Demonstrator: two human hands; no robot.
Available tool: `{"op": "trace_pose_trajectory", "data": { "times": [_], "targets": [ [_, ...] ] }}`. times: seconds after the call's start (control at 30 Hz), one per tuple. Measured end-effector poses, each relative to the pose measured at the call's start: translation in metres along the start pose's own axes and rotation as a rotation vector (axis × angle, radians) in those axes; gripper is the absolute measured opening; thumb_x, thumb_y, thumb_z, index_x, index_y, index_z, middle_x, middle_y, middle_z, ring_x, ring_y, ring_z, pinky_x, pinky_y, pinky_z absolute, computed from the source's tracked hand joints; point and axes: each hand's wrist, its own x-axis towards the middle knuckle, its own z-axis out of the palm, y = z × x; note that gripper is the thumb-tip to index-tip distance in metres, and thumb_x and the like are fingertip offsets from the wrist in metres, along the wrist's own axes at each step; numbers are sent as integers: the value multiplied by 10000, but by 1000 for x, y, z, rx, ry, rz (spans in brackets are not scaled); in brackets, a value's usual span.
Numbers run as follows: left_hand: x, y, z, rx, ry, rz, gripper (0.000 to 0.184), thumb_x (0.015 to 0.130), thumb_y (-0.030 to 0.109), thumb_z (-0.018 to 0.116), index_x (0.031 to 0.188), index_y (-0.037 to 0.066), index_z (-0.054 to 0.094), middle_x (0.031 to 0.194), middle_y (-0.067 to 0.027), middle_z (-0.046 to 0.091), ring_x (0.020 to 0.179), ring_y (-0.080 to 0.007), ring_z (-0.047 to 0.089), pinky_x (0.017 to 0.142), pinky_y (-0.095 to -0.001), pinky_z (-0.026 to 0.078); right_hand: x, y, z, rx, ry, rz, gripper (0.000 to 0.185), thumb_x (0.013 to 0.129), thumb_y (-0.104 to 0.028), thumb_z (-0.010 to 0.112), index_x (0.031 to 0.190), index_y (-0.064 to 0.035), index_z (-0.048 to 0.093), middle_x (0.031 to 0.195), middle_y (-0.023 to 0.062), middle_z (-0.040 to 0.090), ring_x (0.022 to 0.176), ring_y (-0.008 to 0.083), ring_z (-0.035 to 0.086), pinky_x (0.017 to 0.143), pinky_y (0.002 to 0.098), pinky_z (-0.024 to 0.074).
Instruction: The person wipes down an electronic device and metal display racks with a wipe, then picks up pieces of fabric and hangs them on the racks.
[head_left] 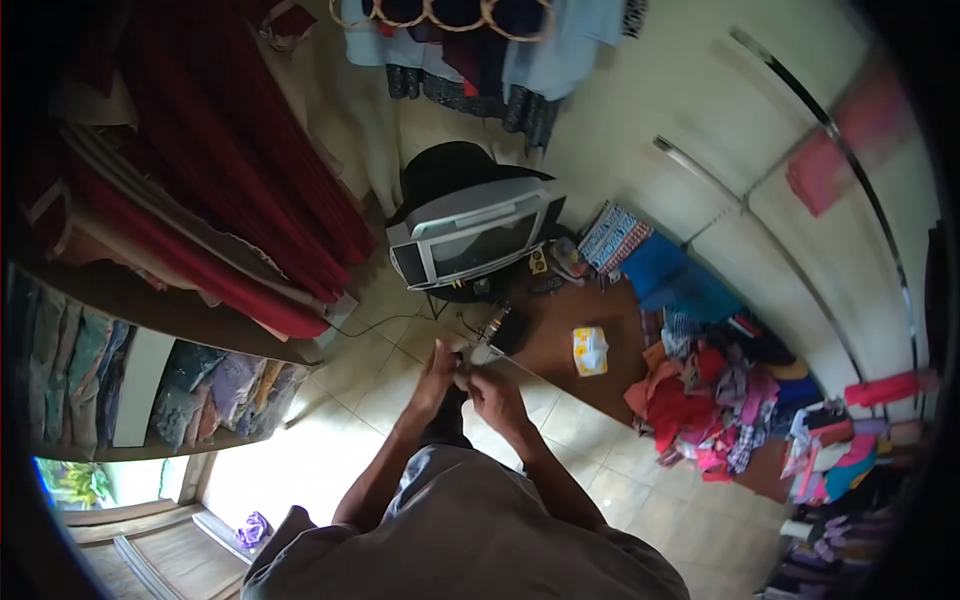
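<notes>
In a room crowded with textiles, lengths of dark red cloth point(230, 130) are draped above plastic-wrapped fabrics point(210, 390), the wrapping probably meant to keep off dust. A low brown table point(545, 335) is set out on the tiled floor point(640, 490); its far end is buried under a heap of mixed garments point(705, 395), apparently put there as a handy spot for unsorted pieces. Behind the near end, a boxy television point(475, 250) is topped by a black cloth-like cover point(450, 175), its cables left trailing across the tiles.

In the foreground, the left hand point(432, 385) and the right hand point(497, 400) are brought close together in front of the body, the left with fingers pointed up, the right curled inward, seemingly so that something small can be worked at between them. A white-and-yellow packet point(591, 352) is placed alone on the tabletop, within easy view. Between the fingers a small dark item point(458, 358) is glimpsed, too small to be identified; whether it is clamped by either hand cannot be told.
</notes>
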Motion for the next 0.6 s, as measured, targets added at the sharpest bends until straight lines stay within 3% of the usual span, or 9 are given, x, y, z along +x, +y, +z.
{"op": "trace_pose_trajectory", "data": {
  "times": [0.07,0.1,0.17,0.2,0.3,0.5,0.53,0.57,0.6],
  "targets": [
    [103,-40,-50,1022,351,637,582,952,477,490,1310,19,475,1251,-201,522,1182,-273,492,1004,-372,372,49,36,0,-114,38,-8,306,747,37,623,1043,-41,620,953,162,653,864,330,643,740,369,520],
    [111,12,-49,720,295,494,514,952,408,511,1264,0,498,1220,-212,535,1155,-291,507,979,-372,389,82,50,-7,-68,84,-3,338,756,23,632,1085,-49,602,924,146,659,877,327,636,756,369,516],
    [154,70,-59,539,440,520,438,949,335,534,1198,-24,522,1150,-220,564,1076,-323,543,919,-386,421,143,82,-22,-41,82,140,313,757,-5,629,1065,-64,628,969,145,657,875,339,644,749,397,525],
    [189,67,-68,652,641,688,430,945,331,536,1179,-30,523,1112,-218,580,1025,-338,565,885,-401,437,171,109,-31,-92,56,155,309,760,-7,627,1064,-59,637,1008,153,658,899,341,646,772,400,526],
    [274,85,-88,833,742,858,481,902,330,547,1160,-76,530,1058,-303,578,961,-447,573,861,-489,438,257,146,-62,-317,137,-4,275,773,21,606,1032,-53,665,1035,163,664,915,330,655,757,392,534],
    [334,86,-65,652,1055,463,445,938,351,447,1115,-34,583,1023,-254,613,915,-446,580,791,-497,456,344,271,-65,-427,300,84,326,755,52,548,1047,-41,660,1004,175,667,860,341,659,763,396,527],
    [333,89,-62,654,1091,471,397,945,311,438,1104,-15,600,998,-221,629,908,-424,591,778,-485,460,351,264,-51,-403,190,347,314,805,6,512,1083,-51,647,921,172,671,740,337,654,673,405,522],
    [335,85,-61,685,1114,464,384,943,303,441,1097,-11,602,993,-219,630,903,-419,593,772,-481,462,352,263,-17,-299,326,245,329,853,-42,465,1141,-76,622,817,163,656,633,317,629,564,408,494],
    [336,81,-63,716,1139,462,372,940,294,445,1090,-7,603,988,-217,631,898,-414,595,766,-477,464,353,271,23,-302,187,279,352,871,-65,453,1191,-90,597,769,148,645,572,290,608,503,409,469]
  ]
}}
